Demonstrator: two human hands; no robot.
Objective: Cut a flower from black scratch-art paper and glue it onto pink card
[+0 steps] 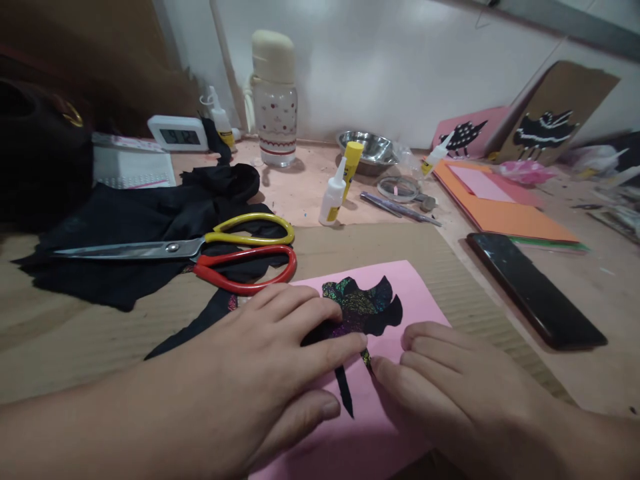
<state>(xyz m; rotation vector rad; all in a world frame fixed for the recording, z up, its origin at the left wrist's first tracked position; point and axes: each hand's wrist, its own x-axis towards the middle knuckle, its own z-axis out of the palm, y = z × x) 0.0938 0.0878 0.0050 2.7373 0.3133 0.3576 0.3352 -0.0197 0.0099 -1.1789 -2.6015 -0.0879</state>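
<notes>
Pink card (400, 393) lies in front of me, bearing a black fabric cut-out (367, 303) with a wavy edge and multicoloured glitter. My left hand (295, 353) rests flat over the left part of the cut-out, fingers stretched out, hiding some of it. Below it a narrow black strip (344, 393) with a pointed end lies on the card. My right hand (450, 380) is closed, its fingers curled and its thumb pressed at a small glittery fabric strip (367, 360) under the cut-out. Part of that strip is hidden.
Scissors (173, 248) lie on black fabric (120, 207) at left. Behind the card stand a glue bottle (331, 200), a yellow glue stick (353, 163), a water bottle (275, 100) and a metal bowl (370, 150). A phone (535, 290) and orange paper (525, 217) lie at right.
</notes>
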